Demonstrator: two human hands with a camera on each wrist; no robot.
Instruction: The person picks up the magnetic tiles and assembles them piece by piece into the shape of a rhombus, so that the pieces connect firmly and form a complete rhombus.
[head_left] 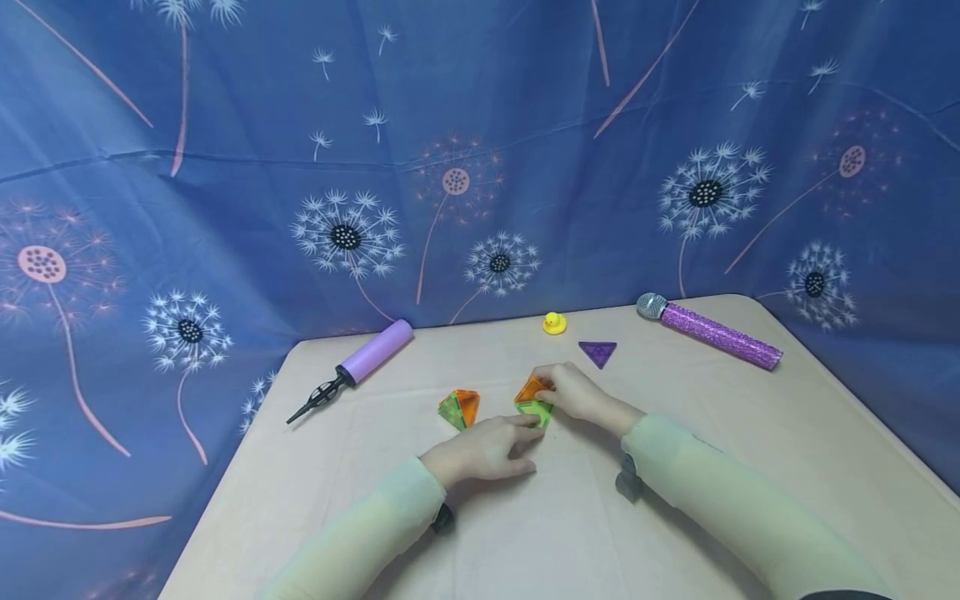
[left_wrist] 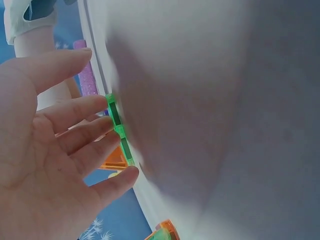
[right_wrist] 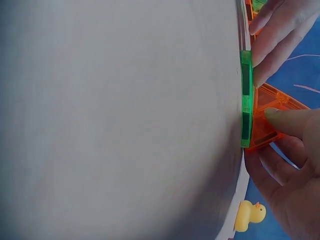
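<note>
Near the middle of the table my right hand point(head_left: 576, 393) pinches a translucent orange magnetic tile point(right_wrist: 272, 97) between thumb and fingers. The orange tile stands tilted up, its lower edge along a green magnetic tile point(head_left: 537, 408) that lies flat. My left hand point(head_left: 482, 450) has its fingers stretched out, and the fingertips touch the green tile, as the left wrist view shows. Just left of this pair sits a small shape of orange point(head_left: 468, 404) and green point(head_left: 452, 412) tiles joined together, close behind my left hand.
A purple triangular tile point(head_left: 598, 353) lies behind my right hand, with a yellow rubber duck point(head_left: 554, 323) at the back edge. A glittery purple microphone point(head_left: 716, 335) lies back right, a purple hand pump point(head_left: 375, 352) back left. A blue dandelion-print curtain point(head_left: 570, 200) hangs behind the table.
</note>
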